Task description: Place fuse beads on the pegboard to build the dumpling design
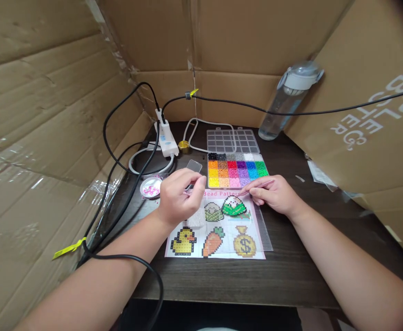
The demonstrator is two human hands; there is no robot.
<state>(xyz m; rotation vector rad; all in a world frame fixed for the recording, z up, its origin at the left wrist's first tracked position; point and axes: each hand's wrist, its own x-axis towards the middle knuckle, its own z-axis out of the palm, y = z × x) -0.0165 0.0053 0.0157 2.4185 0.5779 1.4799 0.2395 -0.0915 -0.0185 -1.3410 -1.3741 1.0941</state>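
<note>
While the green-and-white bead figure (235, 207) lies on the pattern sheet (229, 253), the right hand (273, 195) pinches tweezers (261, 185) near its top, apparently placing beads; precise tips seem needed next. Whether the curled left hand (179, 193) holds anything is unclear

The left hand (179, 196) partly hides the pattern sheet (199, 247).

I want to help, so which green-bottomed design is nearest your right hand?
The brighter design, close beside your right hand; the duller design sits farther left.
</note>
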